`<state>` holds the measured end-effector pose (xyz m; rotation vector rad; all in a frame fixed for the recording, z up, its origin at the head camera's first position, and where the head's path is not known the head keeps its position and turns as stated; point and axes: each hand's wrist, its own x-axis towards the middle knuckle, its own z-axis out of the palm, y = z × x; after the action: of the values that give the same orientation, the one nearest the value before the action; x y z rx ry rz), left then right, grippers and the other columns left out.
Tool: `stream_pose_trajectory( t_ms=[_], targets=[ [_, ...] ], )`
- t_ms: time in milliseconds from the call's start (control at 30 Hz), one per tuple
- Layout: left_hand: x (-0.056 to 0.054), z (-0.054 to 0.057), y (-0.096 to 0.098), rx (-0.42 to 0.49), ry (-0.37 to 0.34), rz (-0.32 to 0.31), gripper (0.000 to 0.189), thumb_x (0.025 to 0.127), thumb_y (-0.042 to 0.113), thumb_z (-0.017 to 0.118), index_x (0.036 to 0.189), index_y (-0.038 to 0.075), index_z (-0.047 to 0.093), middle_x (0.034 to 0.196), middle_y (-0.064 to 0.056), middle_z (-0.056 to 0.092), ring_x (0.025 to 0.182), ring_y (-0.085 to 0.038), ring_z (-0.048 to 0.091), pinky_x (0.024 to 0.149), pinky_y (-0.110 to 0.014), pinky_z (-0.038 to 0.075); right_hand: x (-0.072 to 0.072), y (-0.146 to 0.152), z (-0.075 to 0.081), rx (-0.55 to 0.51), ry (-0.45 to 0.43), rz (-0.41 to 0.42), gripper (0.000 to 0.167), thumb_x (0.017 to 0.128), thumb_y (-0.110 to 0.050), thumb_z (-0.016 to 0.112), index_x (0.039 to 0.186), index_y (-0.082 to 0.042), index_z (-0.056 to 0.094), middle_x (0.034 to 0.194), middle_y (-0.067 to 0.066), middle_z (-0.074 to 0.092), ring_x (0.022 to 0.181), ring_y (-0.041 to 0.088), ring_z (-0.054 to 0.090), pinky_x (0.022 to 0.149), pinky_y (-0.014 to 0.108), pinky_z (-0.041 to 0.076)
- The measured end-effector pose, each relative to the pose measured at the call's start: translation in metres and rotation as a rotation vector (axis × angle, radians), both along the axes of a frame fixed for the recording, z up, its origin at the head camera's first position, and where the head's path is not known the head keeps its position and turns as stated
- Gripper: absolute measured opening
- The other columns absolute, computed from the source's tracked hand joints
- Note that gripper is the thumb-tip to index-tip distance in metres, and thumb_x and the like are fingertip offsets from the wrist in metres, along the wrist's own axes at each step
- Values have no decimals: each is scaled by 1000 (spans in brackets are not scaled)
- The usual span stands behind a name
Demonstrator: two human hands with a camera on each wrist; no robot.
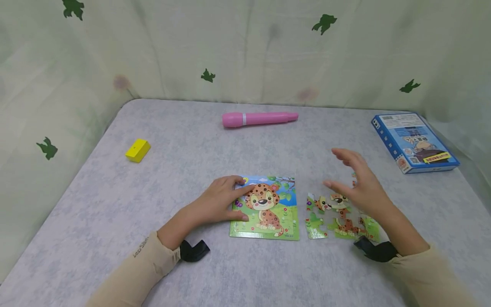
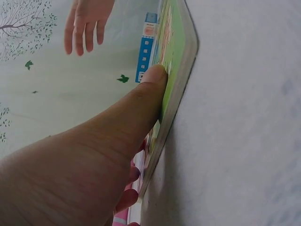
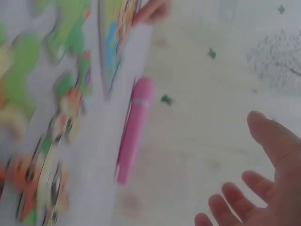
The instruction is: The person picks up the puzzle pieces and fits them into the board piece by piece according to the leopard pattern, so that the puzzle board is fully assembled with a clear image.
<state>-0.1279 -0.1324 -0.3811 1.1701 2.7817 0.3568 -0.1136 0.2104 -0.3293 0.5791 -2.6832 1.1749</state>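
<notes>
A square puzzle board with a cartoon leopard picture lies on the table. My left hand rests on its left side, the index finger on the picture and the thumb pressing the face near one edge. To the right of the board lie several loose jigsaw pieces, some with leopard parts and some green; in the right wrist view the pieces look blurred. Raised above them is my right hand, thumb and fingers spread apart, holding nothing. It partly hides the upper pieces in the head view.
Toward the back of the table lies a pink pen-shaped stick. A yellow block sits at the left, and a blue box at the back right. Behind the table hangs a pale curtain with green bird shapes.
</notes>
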Motion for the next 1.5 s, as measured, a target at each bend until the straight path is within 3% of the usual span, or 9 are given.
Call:
stream_pose_trajectory(
  t_ms=[200,367,467,667,933,1067,1267,1500],
  targets=[
    [-1,-1,1,-6,-5,-3,80,75,63,56,139,20,36,129,-10,38,121,-27,31,100,-44,23,4,35,-10,-23,-28,-122,67,80,-15,69,137,-10,35,135,11,35,119,32,33,97,48,27],
    [-1,1,1,-8,-10,1,79,75,62,56,140,21,35,130,-10,38,121,-27,31,100,-44,22,-6,64,-44,-5,-44,-177,64,83,-23,65,139,-16,34,136,8,35,122,27,32,98,48,26],
    [-1,1,1,-10,-13,4,80,76,63,55,140,21,34,131,-10,37,122,-27,30,100,-44,22,-11,74,-58,22,-96,-229,65,84,-30,63,140,-20,32,138,7,34,124,27,31,98,49,26],
    [-1,1,1,-9,-16,10,80,76,63,55,141,22,33,132,-9,37,122,-27,29,101,-44,21,-8,76,-50,-2,-267,-233,69,85,-32,61,140,-7,28,141,20,25,124,43,24,92,62,22],
    [-1,1,2,-7,-30,15,80,76,62,56,141,23,32,132,-9,36,123,-28,29,101,-45,20,-9,87,-55,66,-392,-216,72,86,-37,59,139,-1,26,140,26,23,123,48,22,93,62,21],
    [-1,0,2,-11,-36,21,80,76,62,56,141,23,32,132,-9,36,123,-28,29,101,-45,20,-10,91,-58,119,-379,-191,66,87,-35,57,135,2,31,138,29,25,126,46,18,96,60,17],
    [0,0,1,-6,-42,29,80,75,62,56,141,24,31,132,-9,36,123,-28,28,101,-45,20,-11,92,-59,205,-262,-148,53,87,-29,59,125,6,45,128,30,36,119,48,28,94,60,21],
    [1,0,1,4,-40,21,79,76,61,57,141,23,33,132,-10,37,123,-28,28,101,-46,20,-8,86,-53,269,-227,-211,56,85,-33,61,124,5,48,127,28,37,117,48,30,89,62,26]
  ],
)
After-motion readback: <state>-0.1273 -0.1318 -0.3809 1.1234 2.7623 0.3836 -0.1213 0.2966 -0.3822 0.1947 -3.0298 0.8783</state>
